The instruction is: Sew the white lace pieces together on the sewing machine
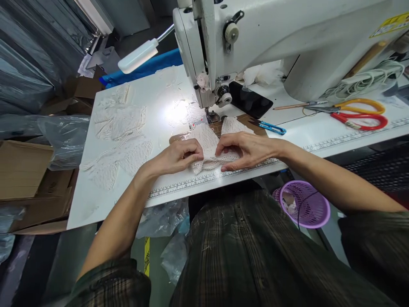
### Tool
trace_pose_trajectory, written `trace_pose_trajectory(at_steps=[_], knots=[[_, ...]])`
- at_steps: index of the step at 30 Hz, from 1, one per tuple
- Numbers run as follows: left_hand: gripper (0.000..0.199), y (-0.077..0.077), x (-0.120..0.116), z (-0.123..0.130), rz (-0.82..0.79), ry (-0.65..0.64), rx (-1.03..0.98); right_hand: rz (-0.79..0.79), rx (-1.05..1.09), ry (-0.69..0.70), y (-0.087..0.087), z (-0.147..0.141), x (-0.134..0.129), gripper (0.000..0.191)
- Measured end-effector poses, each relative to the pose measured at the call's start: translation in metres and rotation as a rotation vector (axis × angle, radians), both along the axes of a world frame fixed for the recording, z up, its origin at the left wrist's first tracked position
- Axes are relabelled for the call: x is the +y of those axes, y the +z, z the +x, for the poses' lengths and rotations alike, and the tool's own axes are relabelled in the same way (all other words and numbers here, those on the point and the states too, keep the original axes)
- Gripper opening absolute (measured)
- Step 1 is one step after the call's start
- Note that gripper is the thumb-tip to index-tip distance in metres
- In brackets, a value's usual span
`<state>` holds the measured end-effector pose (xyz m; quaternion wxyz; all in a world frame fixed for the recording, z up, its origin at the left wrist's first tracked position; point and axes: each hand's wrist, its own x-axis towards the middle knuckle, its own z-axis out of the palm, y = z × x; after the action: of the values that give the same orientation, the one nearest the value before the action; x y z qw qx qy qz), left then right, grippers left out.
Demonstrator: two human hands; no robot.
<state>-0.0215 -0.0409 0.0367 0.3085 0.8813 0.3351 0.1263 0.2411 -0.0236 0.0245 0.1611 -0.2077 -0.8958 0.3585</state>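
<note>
A piece of white lace fabric (206, 138) lies at the front of the sewing machine (204, 55), its far end close to the needle and presser foot (208, 115). My left hand (183, 155) pinches the fabric's near left edge between thumb and fingers. On the right side, my right hand (244, 149) has its thumb and curled fingers on the folded near edge. Part of the fabric shows beyond that hand. Blue thread snips (271, 127) rest just past my right hand.
More white lace pieces (119, 123) lie on the table's left. A black phone (251, 100), orange-handled scissors (364, 105) and red-handled scissors (361, 121) lie to the right. A ruler strip (182, 185) runs along the front edge. A purple basket (305, 204) stands below.
</note>
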Motion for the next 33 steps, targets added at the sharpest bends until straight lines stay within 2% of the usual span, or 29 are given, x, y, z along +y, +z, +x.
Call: trace_pose_trajectory(at_steps=[5,8,10,13,17,20,22,29,33], knots=[[0.028,-0.004,0.005,0.000,-0.017,0.137,-0.054,-0.094,-0.031,-0.009,-0.003,-0.003,0.014,0.029],[0.022,-0.009,0.004,-0.002,-0.096,0.219,-0.189,-0.194,-0.102,0.022,-0.001,-0.004,0.025,0.033],[0.027,-0.011,0.003,-0.005,-0.159,0.217,-0.302,-0.254,-0.149,0.045,0.002,-0.003,0.032,0.034],[0.037,-0.010,0.002,-0.013,-0.150,0.168,-0.383,-0.341,-0.177,0.080,0.003,-0.002,0.039,0.035],[0.039,-0.009,0.003,-0.018,-0.061,0.068,-0.279,-0.428,-0.140,0.117,-0.001,-0.003,0.044,0.040],[0.025,-0.012,0.004,-0.015,0.036,0.026,-0.192,-0.443,-0.091,0.108,-0.004,-0.003,0.044,0.044],[0.014,-0.014,0.004,-0.012,0.076,0.025,-0.145,-0.438,-0.078,0.095,-0.005,-0.003,0.043,0.045],[0.021,-0.011,-0.003,-0.004,0.098,0.062,-0.058,-0.429,-0.074,0.059,-0.001,-0.003,0.036,0.047],[0.024,-0.011,-0.004,-0.004,0.080,0.077,-0.065,-0.351,-0.130,0.029,0.002,-0.003,0.032,0.047]])
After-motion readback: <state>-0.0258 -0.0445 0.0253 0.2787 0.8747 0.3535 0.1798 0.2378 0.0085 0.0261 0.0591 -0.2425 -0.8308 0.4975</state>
